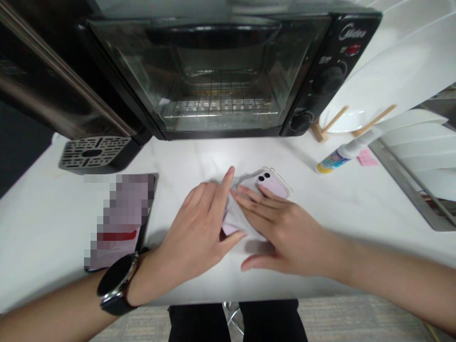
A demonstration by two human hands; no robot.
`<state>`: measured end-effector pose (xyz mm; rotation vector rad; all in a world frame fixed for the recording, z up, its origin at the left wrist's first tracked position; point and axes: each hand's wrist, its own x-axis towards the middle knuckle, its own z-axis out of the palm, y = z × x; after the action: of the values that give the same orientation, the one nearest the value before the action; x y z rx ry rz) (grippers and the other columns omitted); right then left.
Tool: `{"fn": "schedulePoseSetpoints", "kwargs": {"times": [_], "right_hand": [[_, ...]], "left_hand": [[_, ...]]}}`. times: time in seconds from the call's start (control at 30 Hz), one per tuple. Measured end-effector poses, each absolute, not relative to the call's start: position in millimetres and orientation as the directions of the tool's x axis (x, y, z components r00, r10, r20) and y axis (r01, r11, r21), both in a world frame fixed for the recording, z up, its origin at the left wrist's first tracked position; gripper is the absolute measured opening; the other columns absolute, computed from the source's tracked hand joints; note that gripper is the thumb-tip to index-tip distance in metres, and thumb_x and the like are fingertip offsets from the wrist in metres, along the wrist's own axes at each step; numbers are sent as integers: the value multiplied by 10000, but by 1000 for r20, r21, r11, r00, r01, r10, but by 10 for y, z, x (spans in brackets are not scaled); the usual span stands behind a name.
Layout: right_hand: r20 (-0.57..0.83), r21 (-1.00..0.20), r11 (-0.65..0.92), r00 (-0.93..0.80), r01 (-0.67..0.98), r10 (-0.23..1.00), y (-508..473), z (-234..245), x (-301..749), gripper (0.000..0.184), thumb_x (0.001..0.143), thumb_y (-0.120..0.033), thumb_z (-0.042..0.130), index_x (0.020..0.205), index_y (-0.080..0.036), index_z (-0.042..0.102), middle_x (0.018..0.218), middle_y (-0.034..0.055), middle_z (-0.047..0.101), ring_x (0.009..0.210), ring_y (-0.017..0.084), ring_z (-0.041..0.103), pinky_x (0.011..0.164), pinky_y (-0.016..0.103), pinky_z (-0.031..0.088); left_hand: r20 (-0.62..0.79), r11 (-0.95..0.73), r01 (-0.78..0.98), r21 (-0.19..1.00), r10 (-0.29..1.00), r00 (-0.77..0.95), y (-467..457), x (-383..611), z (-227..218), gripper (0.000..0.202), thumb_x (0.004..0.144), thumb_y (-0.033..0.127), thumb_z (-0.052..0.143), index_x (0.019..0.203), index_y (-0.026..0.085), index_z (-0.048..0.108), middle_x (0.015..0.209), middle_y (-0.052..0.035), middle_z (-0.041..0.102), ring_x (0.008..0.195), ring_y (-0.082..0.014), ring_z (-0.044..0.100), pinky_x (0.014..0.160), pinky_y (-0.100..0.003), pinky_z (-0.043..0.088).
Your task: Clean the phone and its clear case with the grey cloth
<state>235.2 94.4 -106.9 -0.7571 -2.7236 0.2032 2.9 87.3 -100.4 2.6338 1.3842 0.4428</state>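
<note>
A light purple phone (280, 186) in a clear case lies back up on the white counter, its two camera lenses facing me. A pale grey cloth (239, 216) covers much of its back. My left hand (199, 223) steadies the phone at its left end, with the thumb along the near edge and the index finger along the far side. Over the cloth, my right hand (278, 221) presses down with its fingers stretched forward and its thumb apart. Part of the phone is hidden under the cloth and both hands.
A black toaster oven (221, 85) stands behind the phone. Left are a machine with a drip tray (94, 151) and a device with a blurred screen (121, 218). A small spray bottle (338, 157), a wooden plate stand (322, 132) and a dish rack (416, 190) are right.
</note>
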Motion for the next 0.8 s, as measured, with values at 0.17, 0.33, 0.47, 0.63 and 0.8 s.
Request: {"fn": "schedulePoseSetpoints", "kwargs": {"times": [0.17, 0.33, 0.47, 0.63, 0.8], "right_hand": [[367, -362, 905, -858, 224, 359, 890, -975, 2338, 491, 1058, -489, 568, 1286, -76, 703, 1410, 134, 707, 1444, 216, 575, 1321, 441, 350], [416, -16, 739, -668, 674, 618, 929, -858, 2442, 397, 1064, -410, 563, 1073, -87, 794, 1120, 151, 818, 964, 272, 815, 937, 405, 667], [346, 117, 589, -589, 800, 730, 975, -922, 2476, 714, 1049, -607, 486, 1289, 28, 707, 1299, 282, 722, 1121, 379, 768, 988, 504, 642], [293, -35, 695, -658, 718, 694, 1009, -1073, 2435, 920, 1017, -703, 459, 1535, 57, 472, 1574, 295, 490, 1458, 412, 532, 1208, 591, 473], [212, -299, 866, -857, 401, 470, 922, -1002, 2327, 766, 1064, -628, 438, 1529, -22, 495, 1624, 178, 492, 1593, 269, 356, 1353, 514, 253]], "left_hand": [[192, -573, 782, 247, 819, 540, 858, 15, -1013, 1130, 765, 131, 575, 1690, 144, -73, 1210, -146, 558, 1132, -347, 537, 1017, -553, 506], [183, -543, 795, 270, 839, 512, 874, -5, -1008, 1101, 931, 462, 683, 1693, 178, -60, 1263, -152, 582, 1159, -365, 550, 1044, -571, 487], [174, -526, 804, 278, 851, 496, 884, -7, -1009, 1118, 943, 601, 677, 1698, 217, -52, 1261, -143, 592, 1146, -360, 559, 1041, -559, 489], [195, -552, 783, 287, 834, 516, 873, 19, -1003, 1122, 948, 621, 661, 1697, 197, -59, 1248, -152, 591, 1124, -357, 563, 1028, -560, 504], [208, -578, 759, 299, 816, 540, 839, 40, -1013, 1086, 907, 312, 648, 1691, 164, -88, 1272, -165, 575, 1155, -361, 557, 1020, -557, 515]]}}
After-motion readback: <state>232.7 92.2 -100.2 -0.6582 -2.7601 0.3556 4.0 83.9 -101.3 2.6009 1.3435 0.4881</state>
